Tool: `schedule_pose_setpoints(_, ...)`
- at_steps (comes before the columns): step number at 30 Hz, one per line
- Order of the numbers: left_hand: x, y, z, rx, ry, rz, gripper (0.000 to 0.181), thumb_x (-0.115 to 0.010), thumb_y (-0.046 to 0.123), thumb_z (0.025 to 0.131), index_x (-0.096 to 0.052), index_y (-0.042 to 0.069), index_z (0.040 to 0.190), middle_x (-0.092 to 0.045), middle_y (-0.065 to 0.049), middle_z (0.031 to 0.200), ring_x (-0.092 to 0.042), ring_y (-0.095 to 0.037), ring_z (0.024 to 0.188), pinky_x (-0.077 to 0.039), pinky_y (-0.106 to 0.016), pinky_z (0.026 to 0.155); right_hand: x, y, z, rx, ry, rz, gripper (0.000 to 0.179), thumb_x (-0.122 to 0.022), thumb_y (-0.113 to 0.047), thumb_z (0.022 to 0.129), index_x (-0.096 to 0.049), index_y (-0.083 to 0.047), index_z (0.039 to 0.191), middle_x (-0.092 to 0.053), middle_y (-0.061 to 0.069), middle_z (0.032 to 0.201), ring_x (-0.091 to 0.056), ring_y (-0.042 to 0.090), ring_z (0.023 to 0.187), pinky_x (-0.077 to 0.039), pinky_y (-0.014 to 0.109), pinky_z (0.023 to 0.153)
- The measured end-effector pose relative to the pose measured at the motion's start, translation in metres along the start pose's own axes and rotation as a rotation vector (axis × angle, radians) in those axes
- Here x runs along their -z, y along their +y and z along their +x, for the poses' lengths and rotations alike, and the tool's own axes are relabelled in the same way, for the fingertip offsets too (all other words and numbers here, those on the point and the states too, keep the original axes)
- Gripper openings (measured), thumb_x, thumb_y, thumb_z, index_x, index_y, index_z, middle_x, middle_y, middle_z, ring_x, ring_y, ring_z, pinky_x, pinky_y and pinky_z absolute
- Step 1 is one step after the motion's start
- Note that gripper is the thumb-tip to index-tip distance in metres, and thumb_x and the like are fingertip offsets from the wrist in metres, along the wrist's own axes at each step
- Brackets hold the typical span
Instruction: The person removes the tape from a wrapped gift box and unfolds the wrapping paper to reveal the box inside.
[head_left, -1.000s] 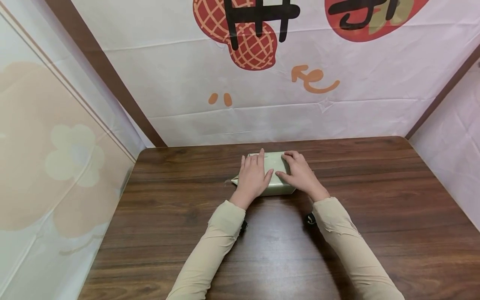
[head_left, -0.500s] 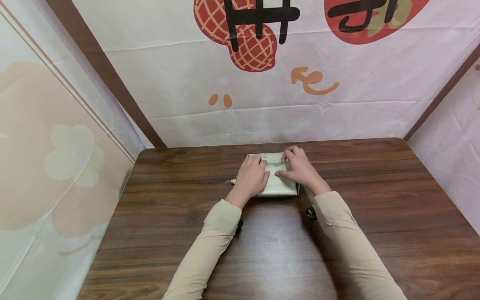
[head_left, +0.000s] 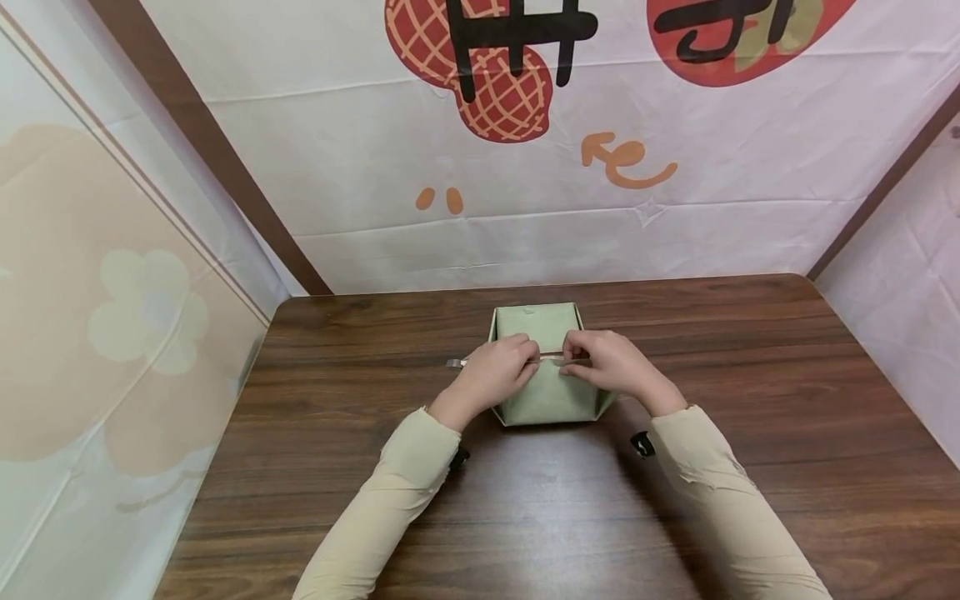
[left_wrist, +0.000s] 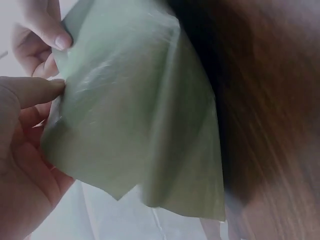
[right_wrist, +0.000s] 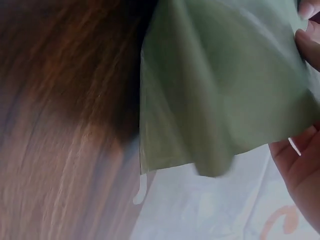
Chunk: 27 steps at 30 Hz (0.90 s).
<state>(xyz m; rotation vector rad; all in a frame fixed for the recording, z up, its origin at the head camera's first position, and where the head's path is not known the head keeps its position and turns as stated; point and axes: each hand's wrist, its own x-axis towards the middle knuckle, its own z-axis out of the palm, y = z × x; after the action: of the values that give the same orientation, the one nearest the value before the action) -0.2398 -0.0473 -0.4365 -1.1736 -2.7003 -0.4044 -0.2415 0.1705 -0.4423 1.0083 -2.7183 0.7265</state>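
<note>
Beige sleeves, two of them, run up from the near edge to our two hands over the wood-grain table point(head_left: 750, 375). Our left hand point(head_left: 491, 379) and right hand point(head_left: 611, 367) each pinch the top edge of one pale green plastic bag point(head_left: 547, 400), which stands lifted at the table's middle. Beyond it hangs one white printed cloth backdrop point(head_left: 525, 225).

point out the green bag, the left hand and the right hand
green bag point(head_left: 551, 400), head view, on its front face below the hands
left hand point(head_left: 491, 375), head view, on the back of the hand
right hand point(head_left: 611, 367), head view, on the back of the hand
</note>
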Motion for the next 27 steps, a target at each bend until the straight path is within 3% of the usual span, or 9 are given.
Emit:
schedule_pose_setpoints(2,0.002,0.004,-0.007,-0.011,-0.017,-0.039,0.012,-0.058,0.013,0.094,-0.056,0.011,0.082,-0.051,0.002,0.074,-0.045,-0.010,0.060,-0.039,-0.025,0.053,0.002,-0.005,-0.006,0.030,-0.005,-0.017,0.022,-0.077,-0.017,0.080,-0.055,-0.018,0.078,-0.056,-0.012,0.071,-0.049,0.002,0.060,-0.042,0.025,0.054)
schedule_pose_setpoints(6,0.005,0.010,-0.022,-0.019,-0.067,-0.048,0.007,-0.064,0.013,0.090,-0.058,0.011,0.086,-0.060,0.001,0.077,-0.054,-0.011,0.062,-0.045,-0.028,0.055,0.006,-0.015,-0.019,0.085,-0.021,-0.056,0.024,-0.077,-0.019,0.080,-0.053,-0.020,0.077,-0.052,-0.014,0.069,-0.044,0.000,0.058,-0.038,0.023,0.052)
schedule_pose_setpoints(11,0.009,0.021,-0.038,-0.035,-0.108,0.006,0.010,-0.065,0.015,0.089,-0.056,0.013,0.084,-0.060,0.003,0.077,-0.058,-0.012,0.064,-0.048,-0.032,0.055,0.010,-0.024,-0.036,0.104,-0.069,-0.126,0.022,-0.077,-0.022,0.080,-0.055,-0.023,0.077,-0.051,-0.017,0.070,-0.040,-0.001,0.056,-0.036,0.021,0.050)
schedule_pose_setpoints(14,0.009,0.031,-0.046,-0.072,-0.093,0.062,0.013,-0.062,0.011,0.089,-0.055,0.013,0.079,-0.057,0.003,0.071,-0.057,-0.013,0.060,-0.047,-0.032,0.051,0.009,-0.031,-0.045,0.109,-0.116,-0.165,0.017,-0.077,-0.020,0.078,-0.060,-0.021,0.082,-0.055,-0.016,0.072,-0.045,-0.001,0.058,-0.039,0.022,0.052)
schedule_pose_setpoints(20,0.003,0.050,-0.062,-0.145,-0.074,0.208,0.015,-0.062,0.004,0.084,-0.054,0.011,0.073,-0.055,0.001,0.066,-0.058,-0.016,0.061,-0.045,-0.029,0.048,0.005,-0.048,-0.062,0.112,-0.192,-0.240,0.017,-0.078,-0.018,0.074,-0.064,-0.019,0.082,-0.059,-0.012,0.073,-0.052,0.001,0.062,-0.044,0.026,0.051)
schedule_pose_setpoints(27,-0.012,0.061,-0.077,-0.121,-0.182,0.156,0.015,-0.060,0.008,0.088,-0.054,0.011,0.075,-0.055,0.002,0.069,-0.058,-0.014,0.063,-0.044,-0.027,0.046,-0.003,-0.054,-0.078,0.122,-0.221,-0.211,0.017,-0.079,-0.018,0.072,-0.063,-0.021,0.076,-0.056,-0.012,0.071,-0.052,0.001,0.062,-0.043,0.026,0.051)
